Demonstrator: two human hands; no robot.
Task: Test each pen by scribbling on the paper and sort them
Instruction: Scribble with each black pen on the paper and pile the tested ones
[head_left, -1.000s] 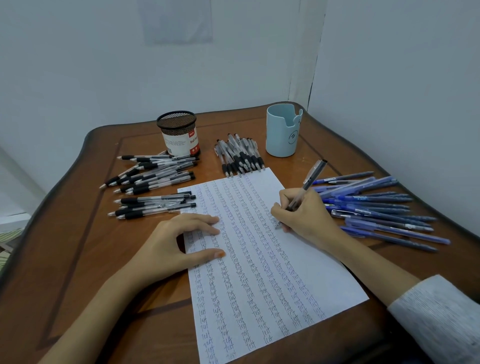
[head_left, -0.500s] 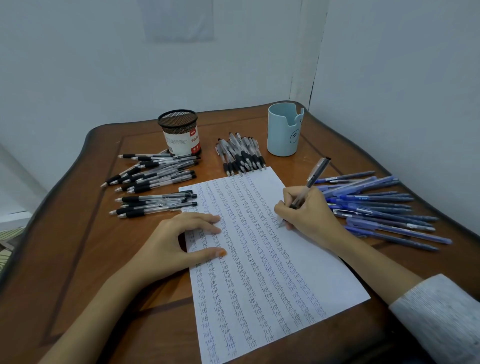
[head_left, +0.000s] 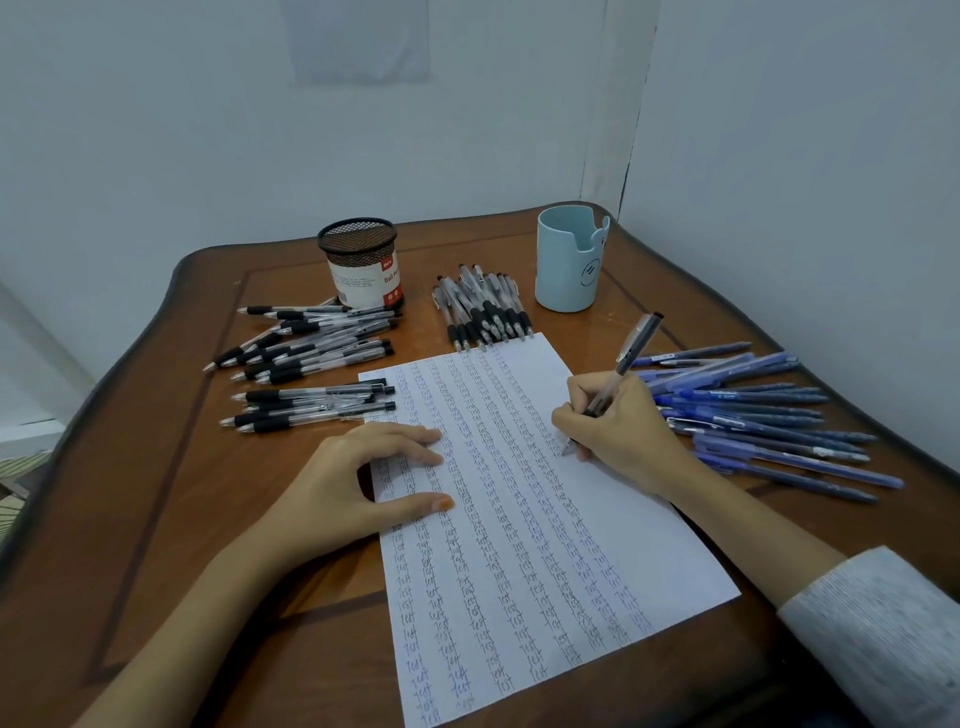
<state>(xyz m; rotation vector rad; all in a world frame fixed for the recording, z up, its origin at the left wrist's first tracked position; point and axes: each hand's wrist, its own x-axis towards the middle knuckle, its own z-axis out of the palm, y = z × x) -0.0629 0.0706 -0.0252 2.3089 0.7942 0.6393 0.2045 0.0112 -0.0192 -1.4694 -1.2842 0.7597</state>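
We are observing the right hand (head_left: 618, 431) gripping a clear-barrelled pen (head_left: 636, 340), fingers curled round its black grip, tip down on the sheet of paper (head_left: 639, 530) near its right edge. The left hand (head_left: 343, 488) is resting flat on the sheet's left edge, fingers straight, holding nothing. Black-grip pens (head_left: 311, 343) are lying left of and beyond the sheet; blue pens (head_left: 753, 410) are lying right of it on the wooden table (head_left: 156, 493).

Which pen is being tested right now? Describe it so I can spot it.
Find the white paper in the middle of the wooden table. At its right edge, the right hand grips one pen, tip on the sheet. Unlike the blue pens lying flat beside it, it stands tilted, grey-barrelled.
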